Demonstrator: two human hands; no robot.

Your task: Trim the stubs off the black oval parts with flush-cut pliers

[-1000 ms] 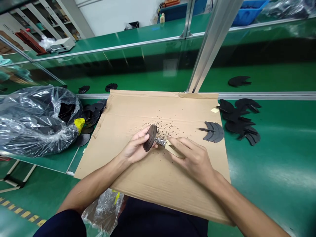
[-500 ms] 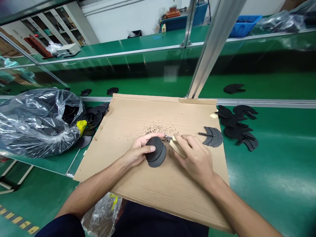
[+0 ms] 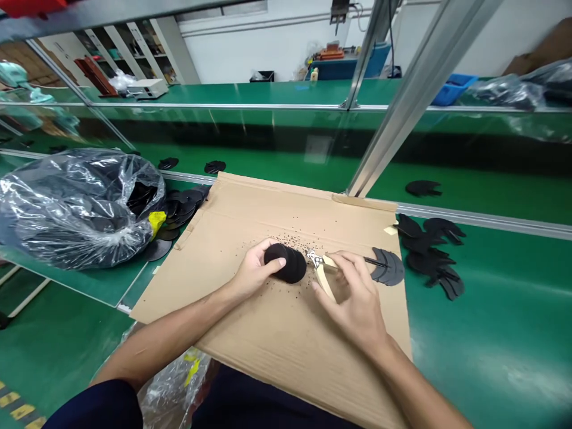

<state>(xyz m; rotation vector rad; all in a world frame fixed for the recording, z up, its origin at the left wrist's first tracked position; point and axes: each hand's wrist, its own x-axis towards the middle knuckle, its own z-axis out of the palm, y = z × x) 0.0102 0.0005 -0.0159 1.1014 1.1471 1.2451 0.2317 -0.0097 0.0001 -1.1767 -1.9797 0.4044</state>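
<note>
My left hand (image 3: pixel 258 269) grips a black layered plastic piece (image 3: pixel 290 265), rounded in outline, with the thumb across its face. In my right hand (image 3: pixel 357 292) is a pair of side cutters (image 3: pixel 322 271) with cream handles. The handles are spread apart, and the metal jaws sit just right of the black piece, apart from it. Both hands are above a cardboard sheet (image 3: pixel 268 333), where small black crumbs (image 3: pixel 295 238) lie scattered. To the right of the cutters rests another fanned black piece (image 3: pixel 388 266) with a thin dark stem.
A clear plastic bag (image 3: pixel 80 208) of dark parts bulges at the left, with loose black discs (image 3: pixel 181 208) beside it. More black pieces (image 3: pixel 431 253) are heaped right of the cardboard. A slanted metal post (image 3: pixel 402 107) rises behind the cardboard.
The cutters have moved away from the black piece, and their handles have spread wider. My left hand has turned the piece. The camera view has tilted and shifted.
</note>
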